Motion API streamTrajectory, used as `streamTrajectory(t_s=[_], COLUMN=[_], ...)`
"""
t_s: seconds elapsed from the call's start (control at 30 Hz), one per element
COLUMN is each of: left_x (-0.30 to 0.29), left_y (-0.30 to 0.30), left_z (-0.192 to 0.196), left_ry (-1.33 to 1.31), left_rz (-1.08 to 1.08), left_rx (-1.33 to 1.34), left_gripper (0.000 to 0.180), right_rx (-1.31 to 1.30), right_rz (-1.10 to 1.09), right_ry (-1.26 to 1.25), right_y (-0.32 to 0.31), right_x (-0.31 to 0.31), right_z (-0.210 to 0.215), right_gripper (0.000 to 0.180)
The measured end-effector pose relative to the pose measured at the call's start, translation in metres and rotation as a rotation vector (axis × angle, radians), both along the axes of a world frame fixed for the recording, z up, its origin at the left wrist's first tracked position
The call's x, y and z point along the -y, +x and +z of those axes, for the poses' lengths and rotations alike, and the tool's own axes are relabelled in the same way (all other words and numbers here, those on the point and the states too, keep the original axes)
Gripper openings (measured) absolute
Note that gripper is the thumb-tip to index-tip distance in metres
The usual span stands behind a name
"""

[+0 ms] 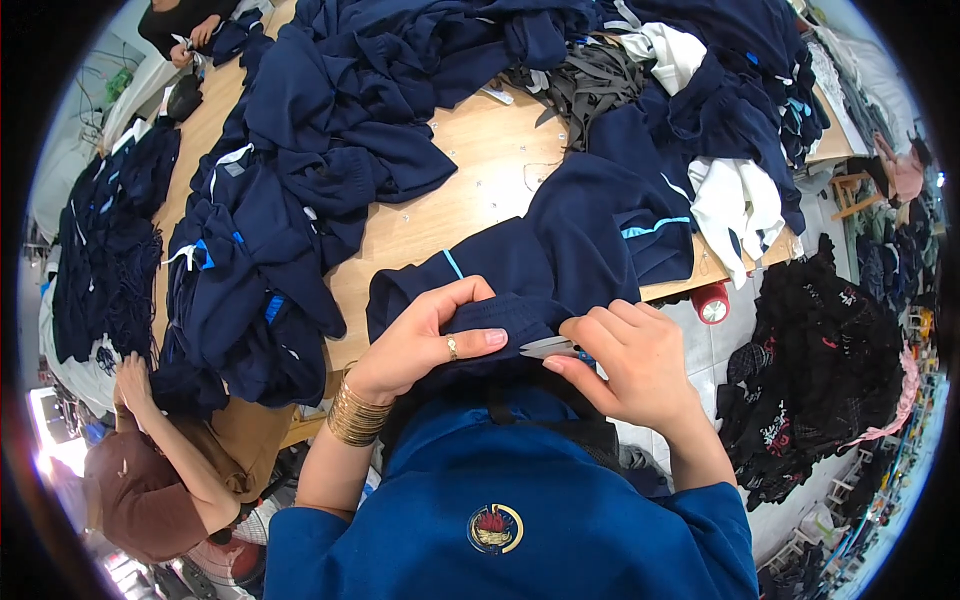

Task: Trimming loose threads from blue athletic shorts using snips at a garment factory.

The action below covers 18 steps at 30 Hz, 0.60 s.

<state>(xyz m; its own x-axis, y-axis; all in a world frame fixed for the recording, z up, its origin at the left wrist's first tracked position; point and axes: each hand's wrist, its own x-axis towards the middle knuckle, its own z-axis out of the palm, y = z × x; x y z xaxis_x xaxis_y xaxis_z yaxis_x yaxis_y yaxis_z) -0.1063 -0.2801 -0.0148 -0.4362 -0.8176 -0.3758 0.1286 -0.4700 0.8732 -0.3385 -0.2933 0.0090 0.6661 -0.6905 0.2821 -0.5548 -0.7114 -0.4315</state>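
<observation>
My left hand [430,335] grips a folded edge of a navy garment [560,240] with a light blue stripe, thumb on top; it wears a ring and gold bangles at the wrist. My right hand [635,360] holds small metal thread snips [550,348], blades pointing left toward the pinched fabric just beside my left thumb. The garment lies on the wooden table [470,190] and hangs over its near edge toward my blue shirt.
Heaps of navy garments [330,120] cover the table's left and far sides, with white pieces [735,200] at the right. Another person [150,470] in brown sits at lower left; a second one's hands [195,35] show at top left. Black clothes [820,370] pile on the floor at right.
</observation>
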Motion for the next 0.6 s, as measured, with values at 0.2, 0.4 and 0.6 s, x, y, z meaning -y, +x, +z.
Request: streamTrajectory(t_s=[0.2, 0.4, 0.6], left_x=[-0.0009, -0.0012, -0.0004], left_y=[-0.0018, -0.0022, -0.0021], left_z=[0.0014, 0.0017, -0.0003], left_ry=[-0.047, -0.072, -0.109], left_rz=[0.012, 0.007, -0.013], left_rx=[-0.009, 0.012, 0.007], left_gripper=[0.020, 0.020, 0.021], right_rx=[-0.001, 0.018, 0.010], right_rz=[-0.019, -0.026, -0.004], right_ry=[0.016, 0.019, 0.019], right_y=[-0.0010, -0.0024, -0.0017], right_x=[-0.0011, -0.0011, 0.0005], right_z=[0.0017, 0.0019, 0.0045], right_gripper=[0.022, 0.022, 0.023])
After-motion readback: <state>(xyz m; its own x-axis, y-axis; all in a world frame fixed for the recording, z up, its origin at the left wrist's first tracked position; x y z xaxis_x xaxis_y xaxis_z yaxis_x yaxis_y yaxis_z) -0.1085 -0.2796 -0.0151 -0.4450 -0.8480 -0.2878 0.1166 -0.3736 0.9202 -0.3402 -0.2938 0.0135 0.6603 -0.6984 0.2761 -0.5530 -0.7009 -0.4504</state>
